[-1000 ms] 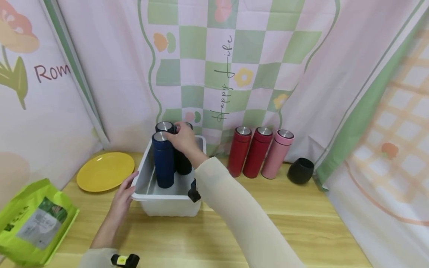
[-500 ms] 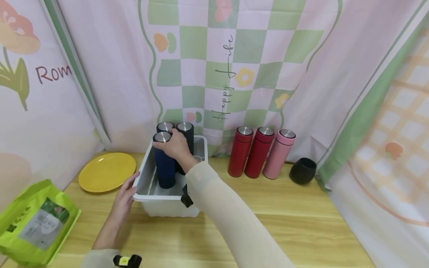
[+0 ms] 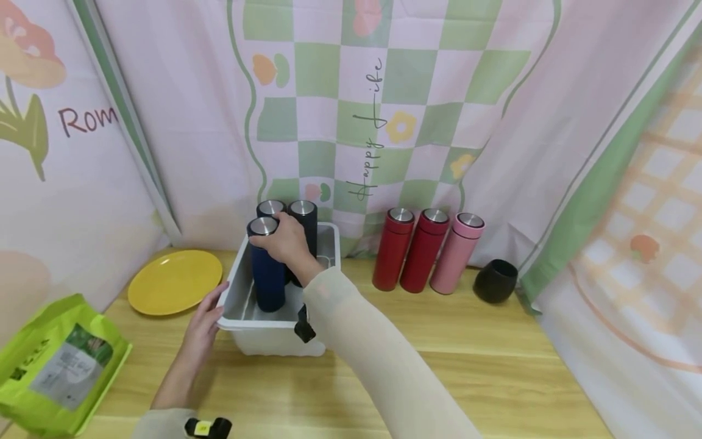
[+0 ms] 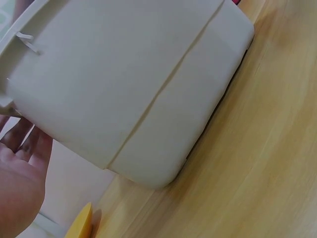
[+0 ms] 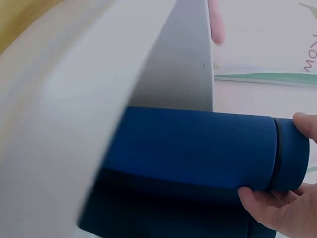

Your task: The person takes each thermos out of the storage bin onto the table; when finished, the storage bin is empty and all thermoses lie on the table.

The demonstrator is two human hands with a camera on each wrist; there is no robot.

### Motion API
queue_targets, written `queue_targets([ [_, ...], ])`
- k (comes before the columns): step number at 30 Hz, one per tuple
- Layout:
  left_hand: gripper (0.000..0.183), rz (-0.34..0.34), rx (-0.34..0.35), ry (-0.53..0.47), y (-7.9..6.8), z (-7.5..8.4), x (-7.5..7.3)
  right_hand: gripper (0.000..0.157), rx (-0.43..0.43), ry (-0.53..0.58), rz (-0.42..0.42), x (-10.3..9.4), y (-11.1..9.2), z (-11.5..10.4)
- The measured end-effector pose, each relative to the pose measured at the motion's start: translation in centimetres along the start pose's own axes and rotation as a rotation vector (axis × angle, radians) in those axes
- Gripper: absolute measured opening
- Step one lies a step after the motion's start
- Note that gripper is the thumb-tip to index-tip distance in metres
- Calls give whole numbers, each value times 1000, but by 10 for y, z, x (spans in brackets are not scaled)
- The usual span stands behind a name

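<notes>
My right hand point(image 3: 287, 244) grips the dark blue thermos flask point(image 3: 268, 280) around its top, below the steel lid disc. In the right wrist view the thumb and fingers lie on opposite sides of the cap. That flask stands upright in a light grey plastic bin point(image 3: 276, 339). Behind it in the bin are two more dark flasks, one at left point(image 3: 271, 208) and a black one at right point(image 3: 308, 225). My left hand point(image 3: 202, 323) holds the bin's left rim; the left wrist view shows its fingers point(image 4: 40, 148) bent under the rim against the outer wall.
Two red flasks point(image 3: 392, 253) and a pink flask point(image 3: 456, 256) stand in a row right of the bin, with a black cup point(image 3: 495, 281) beyond. A yellow plate point(image 3: 175, 282) and a green bag point(image 3: 63, 366) are at left. A printed curtain point(image 3: 312, 128) hangs behind.
My right hand has come from over the rear black flask toward me onto the blue flask's top, uncovering the black flask's lid. The blue flask has shifted slightly forward. My left hand stays at the rim.
</notes>
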State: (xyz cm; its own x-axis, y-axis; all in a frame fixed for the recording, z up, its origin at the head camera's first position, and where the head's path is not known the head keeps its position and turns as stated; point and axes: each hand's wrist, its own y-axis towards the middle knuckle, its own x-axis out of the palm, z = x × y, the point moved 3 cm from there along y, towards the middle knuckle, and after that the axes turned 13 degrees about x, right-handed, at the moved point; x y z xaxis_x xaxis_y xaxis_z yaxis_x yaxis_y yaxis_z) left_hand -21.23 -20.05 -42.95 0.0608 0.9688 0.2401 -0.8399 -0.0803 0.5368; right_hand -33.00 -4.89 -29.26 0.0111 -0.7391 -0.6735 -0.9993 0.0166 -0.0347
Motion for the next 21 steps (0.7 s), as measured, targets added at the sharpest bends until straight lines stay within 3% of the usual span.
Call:
queue_targets([
  [5, 44, -10, 45, -35, 0, -1, -1, 69, -33, 46, 5, -9, -4, -5],
  [11, 44, -4, 53, -26, 0, 0, -2, 65, -71, 110, -4, -32, -9, -14],
  [21, 43, 2, 26, 2, 1, 0, -1, 68, -33, 158, 7, -70, -7, -16],
])
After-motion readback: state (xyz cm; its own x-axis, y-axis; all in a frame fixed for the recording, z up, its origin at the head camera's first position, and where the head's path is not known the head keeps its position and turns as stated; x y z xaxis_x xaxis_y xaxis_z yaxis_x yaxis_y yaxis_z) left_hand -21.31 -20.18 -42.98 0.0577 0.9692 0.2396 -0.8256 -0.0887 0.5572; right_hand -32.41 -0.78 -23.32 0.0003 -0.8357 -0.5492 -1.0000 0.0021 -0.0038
